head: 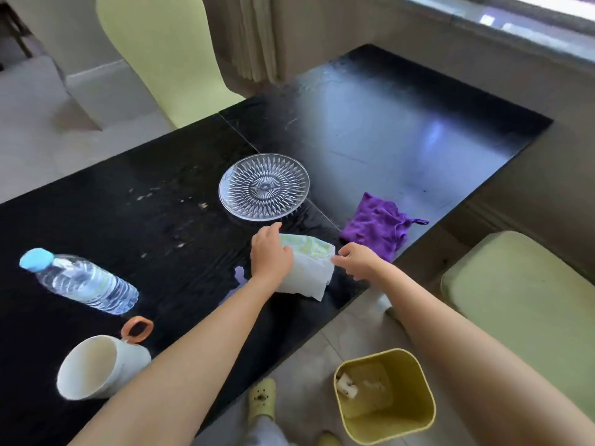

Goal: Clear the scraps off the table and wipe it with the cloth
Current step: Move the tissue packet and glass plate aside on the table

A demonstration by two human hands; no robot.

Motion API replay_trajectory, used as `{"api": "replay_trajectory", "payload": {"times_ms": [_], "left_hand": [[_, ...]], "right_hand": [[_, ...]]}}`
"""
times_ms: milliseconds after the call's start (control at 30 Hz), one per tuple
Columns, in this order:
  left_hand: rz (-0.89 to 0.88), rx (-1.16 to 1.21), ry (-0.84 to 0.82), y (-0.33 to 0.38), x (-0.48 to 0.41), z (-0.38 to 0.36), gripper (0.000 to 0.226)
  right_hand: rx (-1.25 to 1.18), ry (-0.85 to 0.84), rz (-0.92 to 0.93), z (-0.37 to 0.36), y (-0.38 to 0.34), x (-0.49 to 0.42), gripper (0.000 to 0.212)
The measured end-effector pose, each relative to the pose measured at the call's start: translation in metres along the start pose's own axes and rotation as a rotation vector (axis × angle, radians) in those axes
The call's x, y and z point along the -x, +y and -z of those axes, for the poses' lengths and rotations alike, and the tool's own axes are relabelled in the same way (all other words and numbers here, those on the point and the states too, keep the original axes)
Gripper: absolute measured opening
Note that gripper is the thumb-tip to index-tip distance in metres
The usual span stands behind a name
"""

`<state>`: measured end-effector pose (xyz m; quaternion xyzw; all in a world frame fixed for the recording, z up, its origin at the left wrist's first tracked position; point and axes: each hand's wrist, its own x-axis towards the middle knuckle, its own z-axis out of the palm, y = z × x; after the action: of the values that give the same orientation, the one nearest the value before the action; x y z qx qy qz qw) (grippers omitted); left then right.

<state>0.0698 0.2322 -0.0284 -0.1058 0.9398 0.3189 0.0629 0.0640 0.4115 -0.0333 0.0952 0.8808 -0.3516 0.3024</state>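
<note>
Now, from the head camera, we see our left hand [269, 252] lying flat, palm down, on a white paper napkin [314, 268] near the middle of the black table [402, 130]; its fingers are spread over the paper rather than closed on it. Our right hand [357, 259] sits at three o'clock from the napkin, fingertips pinching its right edge in a narrow grip. The napkin shows a pale green print on its upper fold.

At twelve o'clock from the napkin stands a clear cut-glass plate [264, 186], just beside our left fingertips. The purple cloth [378, 227], crumpled, lies at two o'clock from the napkin, near the table's right edge and just behind our right hand. Small pale scraps [145, 197] dot the tabletop at ten o'clock from the plate.

Far off at nine o'clock a water bottle [80, 281] with a blue cap lies on its side, and a white cup [99, 366] is tipped over at seven o'clock. On the floor at five o'clock stands a yellow bin [386, 397] with some rubbish inside.
</note>
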Motion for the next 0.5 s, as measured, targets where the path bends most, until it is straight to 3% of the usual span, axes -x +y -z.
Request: {"api": "replay_trajectory", "payload": {"times_ms": [67, 200, 267, 400, 500], "left_hand": [[0.134, -0.021, -0.136, -0.017, -0.017, 0.003, 0.06], [0.272, 0.074, -0.384, -0.033, -0.037, 0.002, 0.06], [0.24, 0.08, -0.418, -0.035, -0.043, 0.003, 0.048], [0.215, 0.118, -0.406, -0.036, -0.057, 0.006, 0.046], [0.198, 0.204, -0.386, -0.033, -0.069, 0.009, 0.024]], "right_hand": [[0.009, 0.025, -0.031, -0.015, -0.008, -0.013, 0.022], [-0.067, 0.122, -0.163, -0.038, -0.015, -0.036, 0.06], [-0.103, 0.165, -0.207, -0.041, -0.018, -0.046, 0.054], [-0.134, 0.185, -0.261, -0.036, -0.019, -0.061, 0.012], [-0.19, 0.187, -0.288, -0.025, -0.027, -0.066, 0.021]]}}
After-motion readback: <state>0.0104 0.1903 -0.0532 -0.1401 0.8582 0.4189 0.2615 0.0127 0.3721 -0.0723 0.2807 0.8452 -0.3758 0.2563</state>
